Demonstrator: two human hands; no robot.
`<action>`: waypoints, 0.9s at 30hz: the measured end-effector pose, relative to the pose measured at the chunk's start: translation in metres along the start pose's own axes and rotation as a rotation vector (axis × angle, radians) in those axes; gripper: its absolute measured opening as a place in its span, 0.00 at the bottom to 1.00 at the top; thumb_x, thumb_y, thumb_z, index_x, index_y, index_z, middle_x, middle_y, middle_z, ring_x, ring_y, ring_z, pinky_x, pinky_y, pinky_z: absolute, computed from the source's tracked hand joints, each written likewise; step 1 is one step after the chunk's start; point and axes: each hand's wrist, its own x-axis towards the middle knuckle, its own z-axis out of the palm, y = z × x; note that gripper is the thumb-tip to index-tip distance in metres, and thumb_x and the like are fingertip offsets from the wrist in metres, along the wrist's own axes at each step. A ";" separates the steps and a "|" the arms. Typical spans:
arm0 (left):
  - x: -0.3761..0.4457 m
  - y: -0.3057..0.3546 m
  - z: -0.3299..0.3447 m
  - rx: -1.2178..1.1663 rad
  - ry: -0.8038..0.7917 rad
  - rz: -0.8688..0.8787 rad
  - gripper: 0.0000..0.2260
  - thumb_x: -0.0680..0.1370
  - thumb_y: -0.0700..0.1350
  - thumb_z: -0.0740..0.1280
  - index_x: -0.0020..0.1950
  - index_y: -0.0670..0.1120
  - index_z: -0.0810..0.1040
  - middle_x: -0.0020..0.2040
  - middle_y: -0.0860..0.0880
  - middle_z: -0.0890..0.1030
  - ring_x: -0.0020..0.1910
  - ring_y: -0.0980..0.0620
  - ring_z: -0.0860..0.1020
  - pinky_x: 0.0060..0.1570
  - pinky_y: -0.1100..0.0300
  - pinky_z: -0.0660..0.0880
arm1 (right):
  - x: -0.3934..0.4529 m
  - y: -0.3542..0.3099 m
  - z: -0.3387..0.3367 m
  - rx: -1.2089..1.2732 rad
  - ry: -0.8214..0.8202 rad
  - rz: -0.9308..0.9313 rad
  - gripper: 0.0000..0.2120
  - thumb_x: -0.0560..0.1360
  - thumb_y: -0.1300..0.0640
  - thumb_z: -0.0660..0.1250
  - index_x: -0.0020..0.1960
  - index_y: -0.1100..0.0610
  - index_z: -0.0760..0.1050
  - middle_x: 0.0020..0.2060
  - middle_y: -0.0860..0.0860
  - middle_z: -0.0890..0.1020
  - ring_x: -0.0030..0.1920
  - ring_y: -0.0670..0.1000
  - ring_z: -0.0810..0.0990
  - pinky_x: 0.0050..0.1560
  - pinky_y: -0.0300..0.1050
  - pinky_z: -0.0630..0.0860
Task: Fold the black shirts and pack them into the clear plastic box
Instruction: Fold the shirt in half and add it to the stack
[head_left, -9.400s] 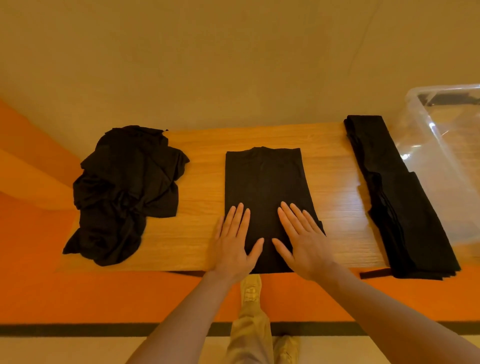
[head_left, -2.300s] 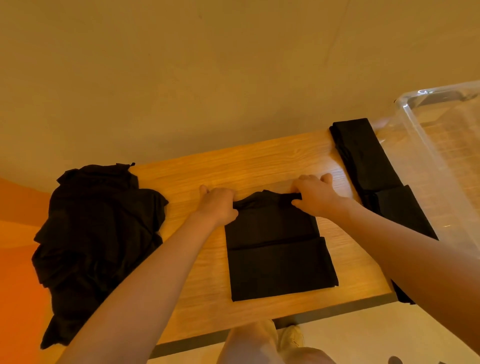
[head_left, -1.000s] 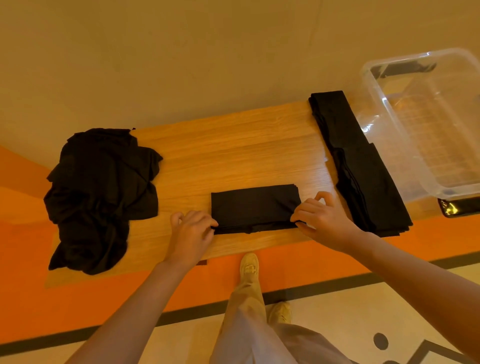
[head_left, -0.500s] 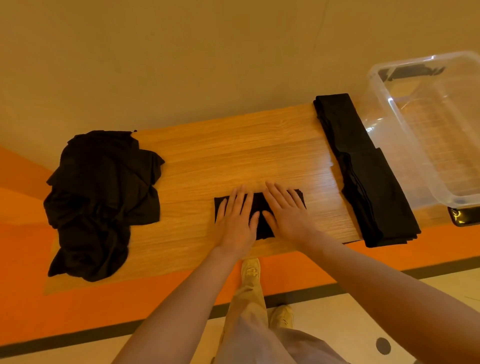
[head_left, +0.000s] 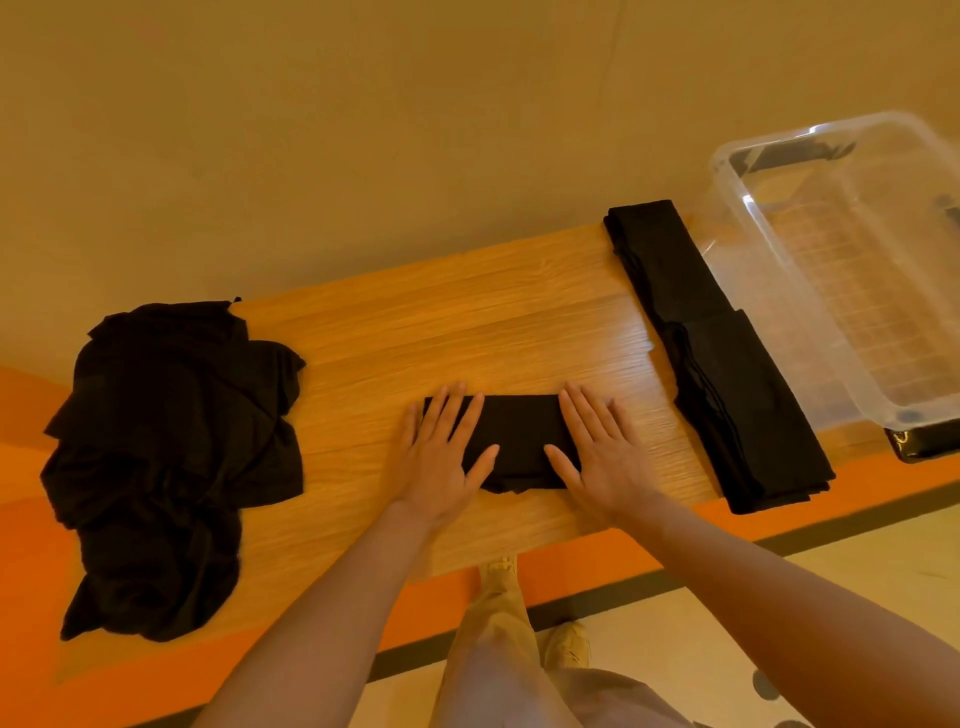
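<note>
A black shirt (head_left: 519, 441), folded into a small rectangle, lies near the front edge of the wooden table (head_left: 467, 317). My left hand (head_left: 441, 457) rests flat on its left end and my right hand (head_left: 602, 457) flat on its right end, fingers spread, gripping nothing. A heap of unfolded black shirts (head_left: 166, 457) sits at the table's left end. A row of folded black shirts (head_left: 711, 353) lies along the right end. The clear plastic box (head_left: 810, 291) stands to their right with nothing visible inside.
A plain wall rises directly behind the table. An orange band runs below the table's front edge. My legs and shoes (head_left: 566, 644) stand on the pale floor below. A dark glossy object (head_left: 924, 441) peeks out under the box's near corner.
The shirt went from a long panel to a small rectangle. In the last half second my hands slid apart from its middle toward its two ends, staying flat on it.
</note>
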 end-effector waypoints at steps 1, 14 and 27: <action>0.009 -0.001 -0.004 -0.004 -0.012 0.011 0.31 0.78 0.66 0.35 0.78 0.54 0.45 0.80 0.51 0.46 0.78 0.51 0.42 0.74 0.47 0.42 | 0.005 0.001 -0.002 0.010 0.010 0.027 0.38 0.76 0.33 0.32 0.78 0.55 0.45 0.77 0.49 0.46 0.77 0.48 0.41 0.75 0.48 0.35; 0.078 -0.041 -0.077 -0.052 -0.258 0.077 0.19 0.75 0.60 0.67 0.64 0.58 0.72 0.63 0.56 0.72 0.67 0.52 0.64 0.58 0.53 0.55 | 0.026 0.014 -0.059 0.244 -0.113 0.322 0.23 0.76 0.51 0.67 0.69 0.51 0.66 0.62 0.49 0.72 0.66 0.53 0.66 0.66 0.53 0.56; 0.080 -0.037 -0.081 -0.772 -0.251 -0.153 0.05 0.80 0.44 0.65 0.51 0.52 0.70 0.53 0.52 0.77 0.52 0.55 0.76 0.42 0.64 0.72 | 0.005 0.000 -0.069 0.763 0.006 0.493 0.05 0.75 0.60 0.69 0.47 0.55 0.73 0.41 0.49 0.77 0.41 0.48 0.76 0.36 0.37 0.70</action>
